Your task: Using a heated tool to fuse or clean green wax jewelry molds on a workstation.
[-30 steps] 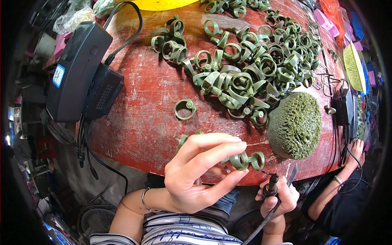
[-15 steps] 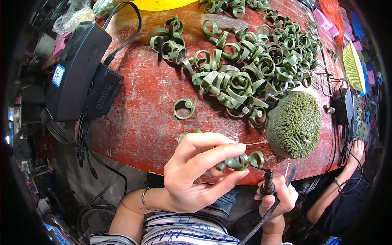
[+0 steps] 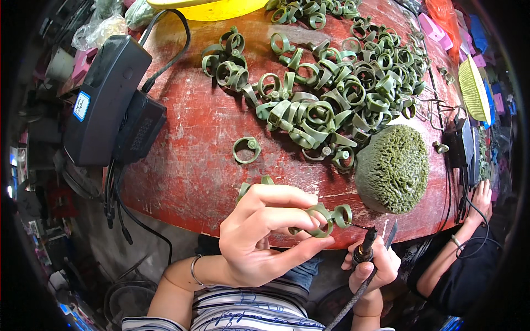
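The left hand [image 3: 259, 237] is pinching the near ring [image 3: 330, 222] between thumb and fingertips; the far ring [image 3: 339, 218] is sitting against it, just right of those fingertips; the near ring is now showing its loop more face-on than half a second ago; the right hand [image 3: 380, 262] is gripping the pen [image 3: 364, 251] with curled fingers, and the blade [image 3: 391, 234] is jutting up beside them; the pen's tip, earlier lying across the far ring's lower edge, is now pointing at it from farther right, and whether it is touching cannot be told; beyond the right fingers the mound [image 3: 395, 171] is standing on the counter [image 3: 187, 138]; the pile [image 3: 322, 114] is lying farther out; the loose ring [image 3: 237, 156] is resting beyond the left fingers, alone as before.
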